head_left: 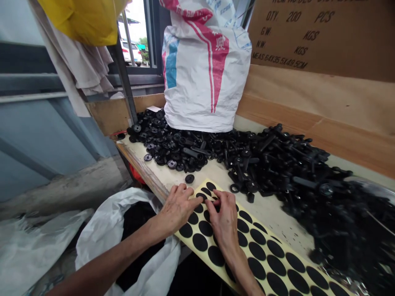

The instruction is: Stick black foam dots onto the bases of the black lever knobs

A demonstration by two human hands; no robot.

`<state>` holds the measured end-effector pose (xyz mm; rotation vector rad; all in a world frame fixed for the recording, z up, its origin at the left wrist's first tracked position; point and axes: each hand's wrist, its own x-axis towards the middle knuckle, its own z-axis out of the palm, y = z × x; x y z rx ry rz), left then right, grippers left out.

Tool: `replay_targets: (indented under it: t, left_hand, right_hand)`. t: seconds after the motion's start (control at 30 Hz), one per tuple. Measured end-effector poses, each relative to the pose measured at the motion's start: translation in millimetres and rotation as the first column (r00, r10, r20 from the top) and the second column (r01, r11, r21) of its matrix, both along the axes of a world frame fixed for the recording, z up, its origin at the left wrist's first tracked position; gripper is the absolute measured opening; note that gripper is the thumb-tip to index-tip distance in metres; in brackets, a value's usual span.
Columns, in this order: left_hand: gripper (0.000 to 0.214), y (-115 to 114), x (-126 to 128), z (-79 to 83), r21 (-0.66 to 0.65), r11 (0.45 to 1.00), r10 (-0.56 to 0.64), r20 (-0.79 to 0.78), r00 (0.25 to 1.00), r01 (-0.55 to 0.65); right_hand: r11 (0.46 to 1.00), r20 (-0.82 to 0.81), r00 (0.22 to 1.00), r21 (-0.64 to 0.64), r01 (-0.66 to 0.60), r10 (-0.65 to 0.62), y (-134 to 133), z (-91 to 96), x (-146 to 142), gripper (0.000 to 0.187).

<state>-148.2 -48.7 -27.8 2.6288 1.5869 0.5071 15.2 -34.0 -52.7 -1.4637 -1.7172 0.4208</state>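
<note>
A long yellow backing sheet of round black adhesive dots (256, 246) lies slanted across the bench's front edge, running toward the lower right. My left hand (178, 208) rests on the sheet's upper end, with its fingertips pressing on the backing. My right hand (224, 217) lies close beside it, with thumb and fingertips pinched at a black dot (213, 208) that is partly hidden by the fingers. A loose black disc (189, 178) sits on the bench just beyond my left fingers.
A heap of black plastic parts (247, 164) spreads along the pale bench (277, 218), behind a woven white sack with red stripes (203, 78). A white plastic bag (123, 242) gapes below the bench's left edge. A printed cardboard carton (321, 33) stands at the back.
</note>
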Motion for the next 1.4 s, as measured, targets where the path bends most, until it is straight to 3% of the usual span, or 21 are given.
replay_targets:
  t: [0.23, 0.3, 0.4, 0.5, 0.67, 0.83, 0.9, 0.97, 1.03, 1.1, 1.17, 1.23, 1.3, 1.33, 1.4]
  left_hand:
    - [0.023, 1, -1, -3.9, 0.002, 1.0, -0.009, 0.028, 1.0, 0.009]
    - [0.018, 4, -2, -4.4, -0.06, 0.998, 0.0, 0.131, 0.991, 0.007]
    - [0.006, 9, -4, -4.1, -0.169, 0.984, 0.109, 0.356, 0.928, -0.05]
    - [0.024, 13, -5, 0.1, -0.201, 0.975, 0.183, 0.464, 0.867, -0.098]
    - [0.008, 15, 2, 17.4, -0.384, 0.922, 0.267, 0.711, 0.651, 0.042]
    - [0.028, 9, 24, 32.8, -0.537, 0.826, 0.392, 0.765, 0.511, 0.171]
    - [0.026, 6, 36, 37.0, -0.578, 0.774, 0.454, 0.79, 0.411, 0.257]
    - [0.021, 3, 50, 40.3, -0.606, 0.705, 0.532, 0.795, 0.291, 0.368]
    - [0.018, -1, 63, 41.7, -0.613, 0.651, 0.575, 0.784, 0.236, 0.447]
    - [0.018, -4, 76, 40.8, -0.615, 0.656, 0.552, 0.786, 0.278, 0.438]
    - [0.023, -3, 88, 37.9, -0.604, 0.697, 0.48, 0.793, 0.376, 0.386]
    - [0.034, 6, 99, 34.8, -0.527, 0.812, 0.328, 0.767, 0.551, 0.251]
    - [0.04, 23, 110, 33.0, -0.359, 0.929, 0.184, 0.662, 0.727, 0.092]
    - [0.04, 34, 116, 32.7, -0.269, 0.963, 0.14, 0.601, 0.787, 0.034]
    - [0.038, 58, 131, 33.0, -0.164, 0.986, 0.078, 0.516, 0.853, 0.009]
  right_hand:
    - [0.995, -0.055, 0.995, -0.058, -0.082, 0.078, -1, 6.4, -1, 0.016]
    - [0.989, -0.078, 0.99, -0.081, -0.124, 0.118, -1, 8.9, 0, 0.014]
    - [0.978, -0.122, 0.979, -0.11, -0.178, 0.164, -1, 12.7, 2, 0.011]
    - [0.964, -0.194, 0.958, -0.12, -0.238, 0.213, 0, 18.8, 7, 0.013]
    - [0.949, -0.313, 0.918, -0.119, -0.291, 0.243, -3, 31.4, 17, 0.02]
    - [0.987, -0.388, 0.916, -0.081, -0.14, 0.098, -19, 33.2, 30, 0.034]
    - [0.992, -0.429, 0.903, -0.104, -0.073, 0.021, -26, 34.9, 40, 0.041]
    - [0.992, -0.447, 0.894, -0.121, -0.047, -0.012, -32, 39.2, 51, 0.033]
    - [0.993, -0.433, 0.902, -0.107, -0.041, -0.01, -37, 44.7, 63, 0.024]
    - [0.997, -0.415, 0.909, -0.08, 0.006, -0.039, -46, 48.5, 73, 0.023]
    - [0.992, -0.324, 0.944, 0.076, 0.097, -0.068, -58, 49.0, 80, 0.015]
    - [0.922, -0.165, 0.981, 0.356, 0.153, -0.099, -73, 47.0, 84, 0.006]
    - [0.814, -0.068, 0.987, 0.559, 0.157, -0.144, -88, 45.2, 89, 0.015]
    - [0.779, -0.051, 0.985, 0.606, 0.163, -0.166, -94, 44.9, 91, 0.018]
    - [0.757, -0.059, 0.977, 0.623, 0.197, -0.206, -102, 46.2, 96, 0.022]
